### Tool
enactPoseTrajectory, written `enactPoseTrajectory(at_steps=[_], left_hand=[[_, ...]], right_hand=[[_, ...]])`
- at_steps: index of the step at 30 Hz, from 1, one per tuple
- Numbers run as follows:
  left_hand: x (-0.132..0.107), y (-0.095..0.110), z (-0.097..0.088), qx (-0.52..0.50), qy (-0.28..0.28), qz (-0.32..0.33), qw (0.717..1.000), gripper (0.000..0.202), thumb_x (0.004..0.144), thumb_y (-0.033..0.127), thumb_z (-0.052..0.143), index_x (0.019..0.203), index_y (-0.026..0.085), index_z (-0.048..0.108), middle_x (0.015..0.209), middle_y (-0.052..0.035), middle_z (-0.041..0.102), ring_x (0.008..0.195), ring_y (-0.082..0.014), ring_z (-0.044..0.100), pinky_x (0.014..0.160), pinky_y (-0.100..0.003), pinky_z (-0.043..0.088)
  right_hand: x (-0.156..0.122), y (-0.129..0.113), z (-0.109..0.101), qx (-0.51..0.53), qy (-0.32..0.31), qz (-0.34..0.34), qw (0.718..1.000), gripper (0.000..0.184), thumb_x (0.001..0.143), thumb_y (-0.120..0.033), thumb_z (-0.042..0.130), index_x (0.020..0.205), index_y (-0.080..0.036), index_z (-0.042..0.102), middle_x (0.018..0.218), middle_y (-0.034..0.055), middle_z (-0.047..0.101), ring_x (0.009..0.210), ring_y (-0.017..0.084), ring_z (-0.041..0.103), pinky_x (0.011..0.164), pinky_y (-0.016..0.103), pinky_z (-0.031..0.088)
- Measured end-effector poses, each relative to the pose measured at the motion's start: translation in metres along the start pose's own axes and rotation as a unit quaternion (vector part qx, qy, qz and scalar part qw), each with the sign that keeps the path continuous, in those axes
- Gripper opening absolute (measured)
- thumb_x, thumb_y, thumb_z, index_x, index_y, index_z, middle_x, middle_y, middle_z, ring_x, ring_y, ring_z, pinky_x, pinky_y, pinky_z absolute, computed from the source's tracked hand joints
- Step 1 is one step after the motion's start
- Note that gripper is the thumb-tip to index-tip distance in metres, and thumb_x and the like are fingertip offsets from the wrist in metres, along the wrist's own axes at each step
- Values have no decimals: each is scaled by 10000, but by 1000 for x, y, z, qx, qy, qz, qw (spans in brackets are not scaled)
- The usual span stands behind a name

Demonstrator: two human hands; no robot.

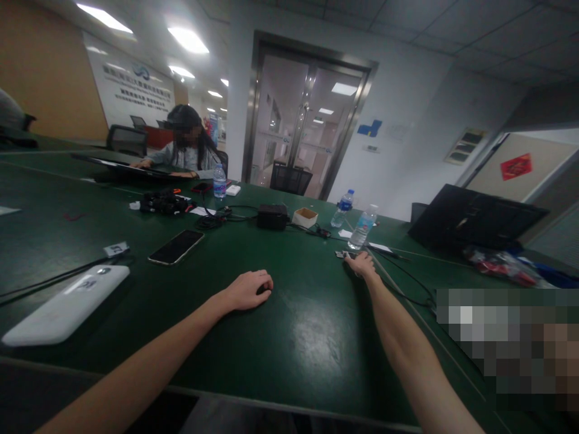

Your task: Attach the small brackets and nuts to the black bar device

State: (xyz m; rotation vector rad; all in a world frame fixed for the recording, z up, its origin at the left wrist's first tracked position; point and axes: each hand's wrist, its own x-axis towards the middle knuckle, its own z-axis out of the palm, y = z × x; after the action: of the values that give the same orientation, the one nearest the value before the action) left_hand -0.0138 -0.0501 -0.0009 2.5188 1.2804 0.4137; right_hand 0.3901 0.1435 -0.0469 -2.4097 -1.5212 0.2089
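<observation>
My left hand (249,289) rests on the green table (289,337) near its middle, fingers curled under into a loose fist with nothing visible in it. My right hand (360,263) reaches farther out and lies on the table with its fingertips on a small dark flat object (342,254). Whether the fingers grip that object I cannot make out. A plastic water bottle (363,226) stands just beyond the right hand.
A black phone (176,246) and a white power bank (67,304) lie at left. Cables, a black box (272,216), a small cardboard box (304,217) and bottles sit mid-table. An open black case (470,223) stands at right. A person sits at the far left end.
</observation>
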Motion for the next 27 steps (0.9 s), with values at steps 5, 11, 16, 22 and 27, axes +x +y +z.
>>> enactPoseTrajectory(at_steps=[5, 11, 16, 22, 27], left_hand=[[-1, 1, -1, -1, 1, 1, 1000, 187, 879, 317, 474, 970, 203, 592, 994, -37, 580, 872, -184, 571, 760, -296, 460], [1, -2, 2, 0, 4, 3, 1000, 182, 876, 313, 481, 964, 202, 595, 986, -35, 578, 868, -179, 569, 760, -288, 455], [1, -3, 3, 0, 4, 4, 1000, 185, 878, 319, 476, 969, 208, 592, 992, -32, 576, 868, -178, 566, 764, -287, 454], [0, -1, 1, 2, 6, 3, 1000, 178, 871, 310, 483, 962, 205, 594, 979, -35, 578, 862, -179, 567, 777, -294, 457], [1, 1, -1, -3, -1, -7, 1000, 183, 874, 312, 476, 964, 202, 591, 993, -39, 582, 873, -181, 569, 758, -285, 464]], right_hand=[[4, 1, 2, -1, -6, -1, 1000, 787, 774, -598, 491, 1349, -91, 312, 1372, 237, 329, 1254, 379, 367, 990, 448, 317], [4, 2, 5, 2, 9, 6, 1000, 808, 775, -615, 477, 1353, -83, 290, 1362, 247, 335, 1252, 376, 370, 991, 450, 315], [5, 3, 4, 3, -3, -3, 1000, 774, 777, -611, 471, 1363, -134, 304, 1368, 235, 336, 1248, 377, 379, 979, 463, 321], [7, 4, 3, 1, -16, -3, 1000, 782, 782, -619, 453, 1355, -97, 347, 1389, 256, 303, 1253, 393, 365, 980, 479, 320], [6, 4, 3, 3, -10, -6, 1000, 792, 780, -615, 465, 1378, -118, 319, 1390, 248, 302, 1257, 389, 363, 983, 474, 315]])
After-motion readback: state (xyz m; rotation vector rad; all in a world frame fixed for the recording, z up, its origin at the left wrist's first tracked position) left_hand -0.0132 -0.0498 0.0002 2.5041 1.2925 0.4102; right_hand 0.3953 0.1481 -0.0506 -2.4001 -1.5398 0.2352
